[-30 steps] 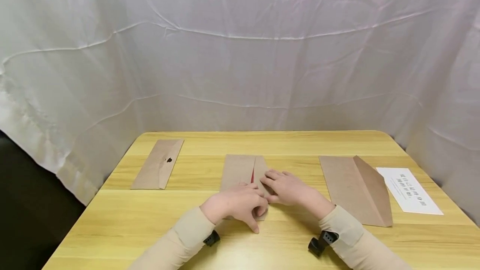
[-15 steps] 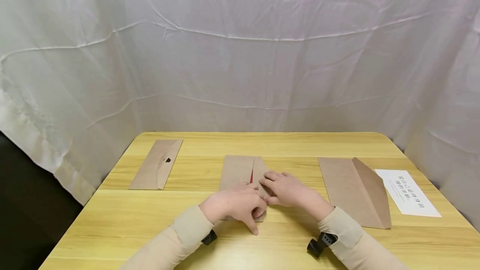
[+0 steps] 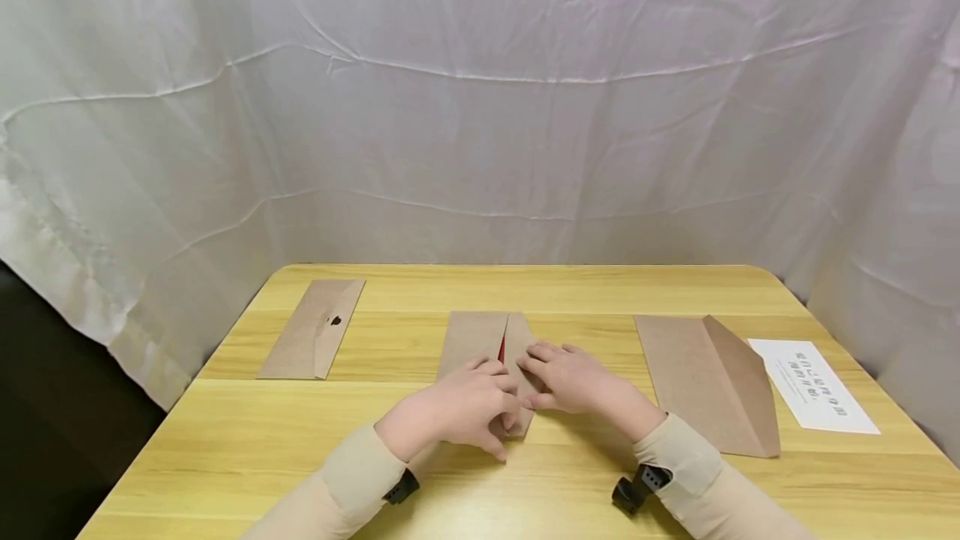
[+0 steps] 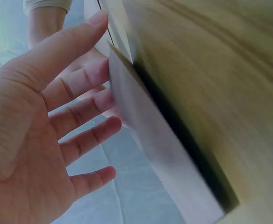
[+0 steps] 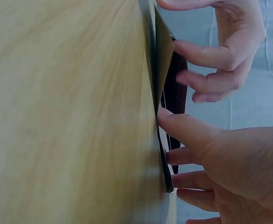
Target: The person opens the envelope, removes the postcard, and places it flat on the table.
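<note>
The card (image 3: 813, 386) at frame right bears dark print, too blurred to read; the left envelope (image 3: 296, 344) carries a small dark mark (image 3: 336, 321). The middle envelope (image 3: 472, 336) lies at lower centre on the worktop (image 3: 187, 457). The left hand (image 3: 457, 411), slightly further left than half a second ago, touches it, fingers loosely spread; the right hand (image 3: 573, 377) rests relaxed fingers on its flap (image 3: 517, 332).

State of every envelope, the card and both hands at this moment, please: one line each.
Middle envelope: partly closed, red showing in the gap.
Left envelope: closed, lying flat.
Right envelope: flap open.
Card: flat, printed side up.
Left hand: touching middle envelope.
Right hand: touching middle envelope.
</note>
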A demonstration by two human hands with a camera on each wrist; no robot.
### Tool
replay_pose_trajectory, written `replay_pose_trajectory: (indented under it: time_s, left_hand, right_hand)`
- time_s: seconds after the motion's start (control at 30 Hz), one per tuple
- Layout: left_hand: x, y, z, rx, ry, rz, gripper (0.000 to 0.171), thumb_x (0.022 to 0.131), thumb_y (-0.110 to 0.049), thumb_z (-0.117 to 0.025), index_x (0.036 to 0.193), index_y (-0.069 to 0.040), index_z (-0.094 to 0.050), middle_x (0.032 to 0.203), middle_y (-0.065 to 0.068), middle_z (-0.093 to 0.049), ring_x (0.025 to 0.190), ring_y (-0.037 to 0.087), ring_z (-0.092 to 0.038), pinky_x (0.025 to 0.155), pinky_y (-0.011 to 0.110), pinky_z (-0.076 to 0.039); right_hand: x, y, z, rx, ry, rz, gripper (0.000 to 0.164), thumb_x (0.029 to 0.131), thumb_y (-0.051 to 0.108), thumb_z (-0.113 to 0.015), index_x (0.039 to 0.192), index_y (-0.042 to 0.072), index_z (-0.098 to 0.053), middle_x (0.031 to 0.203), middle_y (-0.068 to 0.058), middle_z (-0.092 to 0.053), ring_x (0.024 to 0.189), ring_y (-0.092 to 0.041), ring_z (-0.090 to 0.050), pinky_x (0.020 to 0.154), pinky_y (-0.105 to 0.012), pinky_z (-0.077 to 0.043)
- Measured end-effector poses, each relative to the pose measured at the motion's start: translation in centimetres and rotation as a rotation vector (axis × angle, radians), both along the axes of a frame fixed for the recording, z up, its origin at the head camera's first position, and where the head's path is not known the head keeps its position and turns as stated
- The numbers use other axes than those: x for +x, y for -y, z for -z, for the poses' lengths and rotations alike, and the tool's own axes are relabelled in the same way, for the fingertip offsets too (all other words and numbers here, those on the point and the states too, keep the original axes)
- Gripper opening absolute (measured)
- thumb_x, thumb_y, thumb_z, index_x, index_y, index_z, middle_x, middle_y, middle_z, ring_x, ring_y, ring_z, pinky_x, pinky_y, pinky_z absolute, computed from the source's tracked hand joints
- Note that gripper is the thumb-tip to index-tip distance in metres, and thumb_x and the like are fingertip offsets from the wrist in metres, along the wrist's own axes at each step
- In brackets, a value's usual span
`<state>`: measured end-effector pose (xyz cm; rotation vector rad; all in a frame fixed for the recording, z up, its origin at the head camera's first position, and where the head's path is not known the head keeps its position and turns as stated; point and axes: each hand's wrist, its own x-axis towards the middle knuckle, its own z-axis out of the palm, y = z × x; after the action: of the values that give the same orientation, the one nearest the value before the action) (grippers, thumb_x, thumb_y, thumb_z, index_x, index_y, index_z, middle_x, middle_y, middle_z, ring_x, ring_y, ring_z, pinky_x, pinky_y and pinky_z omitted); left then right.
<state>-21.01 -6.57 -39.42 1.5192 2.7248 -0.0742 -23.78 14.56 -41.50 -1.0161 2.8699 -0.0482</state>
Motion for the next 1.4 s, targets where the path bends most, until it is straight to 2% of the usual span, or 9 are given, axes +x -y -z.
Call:
replay_pose_trajectory:
  time_s: [0.13, 0.33, 0.43, 0.67, 0.93, 1.17, 1.4]
  left_hand:
    - [0.3, 0.5, -0.1, 0.003, -0.022, -0.008, 0.034, 0.07, -0.052, -0.081, 0.09, -0.03, -0.064, 0.097, -0.019, -0.061, 0.112, 0.008, -0.054, 0.113, 0.05, -0.036]
    - [0.6, 1.1, -0.1, 0.011, -0.052, -0.023, 0.03, 0.075, -0.037, -0.082, 0.1, -0.034, -0.067, 0.11, -0.018, -0.065, 0.118, 0.01, -0.055, 0.111, 0.053, -0.039]
    - [0.7, 1.2, -0.1, 0.027, -0.089, -0.021, 0.028, 0.076, -0.034, -0.081, 0.101, -0.035, -0.068, 0.109, -0.016, -0.065, 0.115, 0.011, -0.056, 0.109, 0.052, -0.041]
    - [0.7, 1.2, -0.1, 0.032, -0.123, -0.009, 0.021, 0.078, -0.036, -0.079, 0.097, -0.036, -0.07, 0.102, -0.017, -0.064, 0.111, 0.01, -0.055, 0.107, 0.049, -0.044]
    - [0.7, 1.3, 0.1, 0.037, -0.109, -0.013, 0.021, 0.078, -0.033, -0.079, 0.097, -0.035, -0.07, 0.101, -0.017, -0.063, 0.113, 0.011, -0.054, 0.107, 0.05, -0.044]
    - [0.8, 1.2, 0.2, 0.027, -0.106, -0.013, 0.022, 0.078, -0.036, -0.078, 0.098, -0.036, -0.068, 0.108, -0.016, -0.064, 0.118, 0.012, -0.053, 0.106, 0.047, -0.045]
    - [0.9, 1.1, 0.2, 0.034, -0.109, -0.002, 0.022, 0.078, -0.037, -0.077, 0.098, -0.036, -0.068, 0.106, -0.016, -0.063, 0.115, 0.011, -0.053, 0.103, 0.043, -0.046]
  right_hand:
    - [0.0, 0.0, 0.0, 0.005, -0.016, -0.004, 0.063, 0.093, 0.046, -0.06, 0.14, 0.004, -0.051, 0.147, -0.02, -0.047, 0.138, -0.038, -0.042, 0.109, -0.058, -0.038]
    - [0.1, 0.0, 0.0, 0.009, -0.012, 0.009, 0.063, 0.093, 0.047, -0.06, 0.14, 0.005, -0.051, 0.147, -0.02, -0.047, 0.138, -0.037, -0.042, 0.109, -0.058, -0.039]
    - [0.1, 0.1, -0.1, 0.009, -0.001, 0.02, 0.065, 0.093, 0.048, -0.059, 0.141, 0.006, -0.05, 0.148, -0.019, -0.046, 0.14, -0.037, -0.041, 0.11, -0.058, -0.038]
    - [-0.1, 0.2, 0.1, -0.001, 0.035, 0.031, 0.069, 0.094, 0.049, -0.057, 0.147, 0.006, -0.042, 0.154, -0.016, -0.039, 0.145, -0.035, -0.034, 0.114, -0.064, -0.027]
    - [-0.3, 0.1, 0.5, 0.031, 0.047, -0.043, 0.068, 0.098, 0.048, -0.049, 0.154, 0.016, -0.029, 0.161, -0.008, -0.027, 0.15, -0.029, -0.022, 0.117, -0.065, -0.02]
    - [-0.1, 0.2, 0.5, 0.06, 0.072, -0.122, 0.056, 0.103, 0.04, -0.043, 0.153, 0.019, -0.032, 0.162, -0.007, -0.025, 0.152, -0.027, -0.018, 0.119, -0.062, -0.015]
    - [0.0, 0.3, 0.5, 0.051, 0.086, -0.115, 0.055, 0.102, 0.037, -0.043, 0.153, 0.017, -0.034, 0.161, -0.005, -0.026, 0.152, -0.027, -0.018, 0.121, -0.06, -0.014]
